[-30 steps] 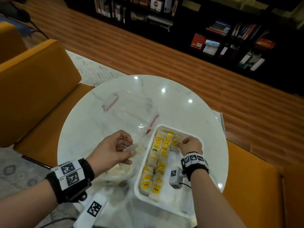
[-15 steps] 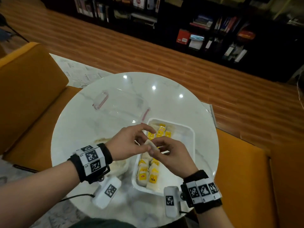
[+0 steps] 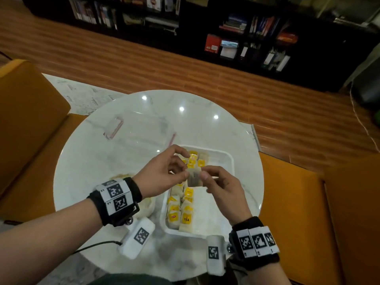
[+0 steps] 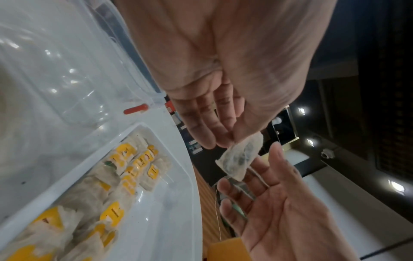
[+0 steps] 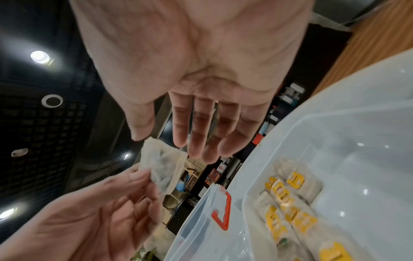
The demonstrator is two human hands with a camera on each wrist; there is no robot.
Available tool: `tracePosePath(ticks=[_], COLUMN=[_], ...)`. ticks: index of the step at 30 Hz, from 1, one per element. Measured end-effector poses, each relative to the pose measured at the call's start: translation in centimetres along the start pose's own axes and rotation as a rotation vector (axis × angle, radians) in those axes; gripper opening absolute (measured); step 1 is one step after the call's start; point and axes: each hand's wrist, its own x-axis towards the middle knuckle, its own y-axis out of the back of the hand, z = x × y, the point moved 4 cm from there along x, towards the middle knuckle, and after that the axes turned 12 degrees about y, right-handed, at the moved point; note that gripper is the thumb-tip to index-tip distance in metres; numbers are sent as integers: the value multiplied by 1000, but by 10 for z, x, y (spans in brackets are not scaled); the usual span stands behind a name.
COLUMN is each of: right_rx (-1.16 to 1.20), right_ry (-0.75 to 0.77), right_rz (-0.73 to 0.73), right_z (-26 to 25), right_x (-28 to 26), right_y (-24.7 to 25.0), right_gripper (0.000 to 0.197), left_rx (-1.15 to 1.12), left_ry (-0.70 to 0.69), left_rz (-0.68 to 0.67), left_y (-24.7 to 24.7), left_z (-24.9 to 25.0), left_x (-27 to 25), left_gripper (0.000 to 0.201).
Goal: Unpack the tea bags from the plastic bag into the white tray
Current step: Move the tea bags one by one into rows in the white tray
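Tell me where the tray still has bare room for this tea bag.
The white tray is bare along its right side, from the far right corner to the near rim. Its left side is crowded with rows of tea bags. Both hands pinch the tea bag above it.

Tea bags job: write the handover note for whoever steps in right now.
Left hand and right hand both pinch one tea bag in the air above the white tray.
Plastic bag lies on the table under the left wrist; how many bags it holds is hidden.
Done: two rows of tea bags already in the tray.
Left: set this bag down, then empty the plastic bag.
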Motion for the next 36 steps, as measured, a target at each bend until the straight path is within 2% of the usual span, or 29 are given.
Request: tracePosePath(ticks=[3,6,7,9,11,13,16,18,20,24,27,31,33,36], right_rx=[-39,-59,-79,-146,-219,-307,-347,-397,-441,-495,-515,-581,-615,-666], right_ry=[23,63,59,1,-88,-165,-284,-348,-403,-489,-511,-534,-541,-532], right_rz=[-53,-132,-109,-28,9,15,20,-34,-122,-205,-127,-60,-55,-65], right_z=[-8,-5,1,22,47,71,97,112,124,141,150,151,149,140], right_x=[1,4,7,16,26,39,59,72,83,97,109,116,117,114], right_y=[-1,-8,-7,0,8,16,22,19,13,1,-3,-5,-5,-3], right_gripper=[29,7,4,13,19,21,22,23,22,18,6,9,15,14], left_rx=[131,244,272,349,515,723,912,1034,1110,1163,1172,1156,1132,1007], left_ry=[-32,-41,-31,16,87,164,244,274,279,280,270,241,221,134], left_rz=[-39,-20,5,41,21,-30,-77,-99,-123,-144,-129,-128,-124,-83], left_y=[-2,-4,-3,1,4,6,5,2,-1,-6,-5,-2,0,11], left_z=[2,2,0,-12,-31,-51,-74,-82,-86,-91,-93,-97,-99,-98], left_x=[1,1,2,7,12,15,16,16,15,15,16,17,16,10], left_gripper=[42,39,35,27,25,35,62,77,85,88,88,85,77,57])
